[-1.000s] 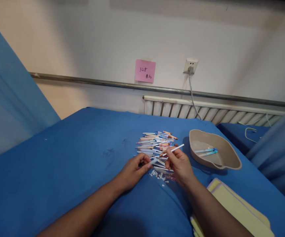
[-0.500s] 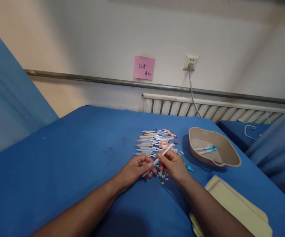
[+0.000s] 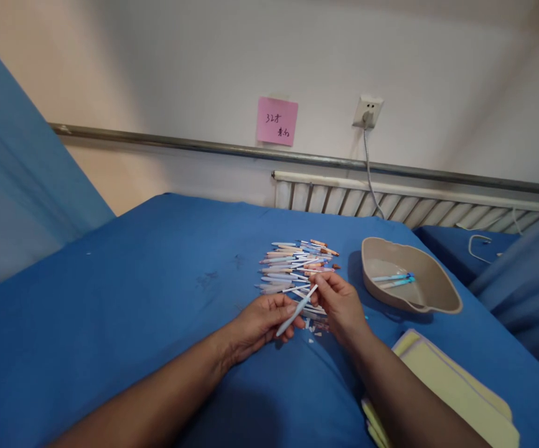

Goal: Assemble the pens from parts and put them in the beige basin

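Observation:
My left hand (image 3: 264,318) is closed around a light blue pen barrel (image 3: 294,318), its tapered end pointing down toward me. From the barrel's upper end comes a thin white tube, like a pen refill (image 3: 314,290). My right hand (image 3: 340,306) pinches this tube between thumb and fingers, hiding its far end. Just behind both hands lies a pile of pen parts (image 3: 279,270), with pastel barrels, white tubes and orange or brown pieces. Small white bits (image 3: 311,340) are scattered below the hands.
To the right stands a beige basin (image 3: 437,292) with blue-ended pens (image 3: 395,280) inside. Folded yellow cloths (image 3: 451,386) lie near my right forearm. A blue sheet (image 3: 111,323) covers the surface. Behind are a radiator (image 3: 339,199), a metal rail and a plugged socket (image 3: 368,112).
My right hand has moved its grip toward the tube's far end, and less white tube shows beyond the barrel. The view has shifted slightly.

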Demonstrator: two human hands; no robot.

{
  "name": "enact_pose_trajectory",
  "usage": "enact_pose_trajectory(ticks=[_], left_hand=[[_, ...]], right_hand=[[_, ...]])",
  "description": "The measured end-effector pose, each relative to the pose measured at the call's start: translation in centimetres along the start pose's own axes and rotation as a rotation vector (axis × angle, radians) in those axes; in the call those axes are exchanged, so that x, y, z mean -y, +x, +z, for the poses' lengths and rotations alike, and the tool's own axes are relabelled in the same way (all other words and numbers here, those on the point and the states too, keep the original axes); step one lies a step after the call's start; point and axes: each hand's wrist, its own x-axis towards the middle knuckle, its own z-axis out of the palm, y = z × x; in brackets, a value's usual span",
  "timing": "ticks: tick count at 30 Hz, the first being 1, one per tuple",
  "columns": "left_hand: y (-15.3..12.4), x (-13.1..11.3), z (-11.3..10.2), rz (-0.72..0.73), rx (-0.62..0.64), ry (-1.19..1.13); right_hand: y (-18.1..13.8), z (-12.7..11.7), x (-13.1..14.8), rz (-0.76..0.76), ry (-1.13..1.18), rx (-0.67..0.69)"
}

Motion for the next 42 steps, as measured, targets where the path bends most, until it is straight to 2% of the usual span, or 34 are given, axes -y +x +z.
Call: enact_pose_trajectory(ticks=[10, 20, 23, 26, 28, 30, 34, 38, 42], left_hand=[[0.0, 0.2, -0.1, -0.001, 0.024, -0.027], [0.1, 0.2, -0.1, -0.024, 0.023, -0.090], [0.1, 0.1, -0.5, -0.017, 0.015, -0.115], [0.3, -0.3, -0.9, 0.018, -0.004, -0.130], [0.4, -0.5, -1.2, 0.045, -0.035, -0.147], [0.7, -0.7, -1.4, 0.055, -0.064, -0.171], [1.1, -0.6, -1.7, 0.051, -0.107, -0.195], [1.2, -0.6, -1.7, 0.040, -0.141, -0.188], [1.1, -0.7, -1.6, 0.043, -0.157, -0.189]], right_hand=[[0.0, -0.1, -0.3, 0.058, -0.064, 0.087], [-0.1, 0.1, 0.1, 0.062, 0.007, 0.027], [0.1, -0.3, 0.9, 0.037, 0.022, -0.002], [0.6, -1.4, 2.5, -0.009, -0.059, -0.051], [1.0, -2.6, 3.5, -0.024, -0.181, -0.061], [1.3, -4.0, 4.2, -0.003, -0.354, -0.015], [0.9, -5.9, 4.5, 0.094, -0.896, 0.213], [-0.2, -5.1, 4.7, 0.158, -1.507, 0.444], [-1.1, -3.0, 4.6, 0.153, -1.784, 0.520]])
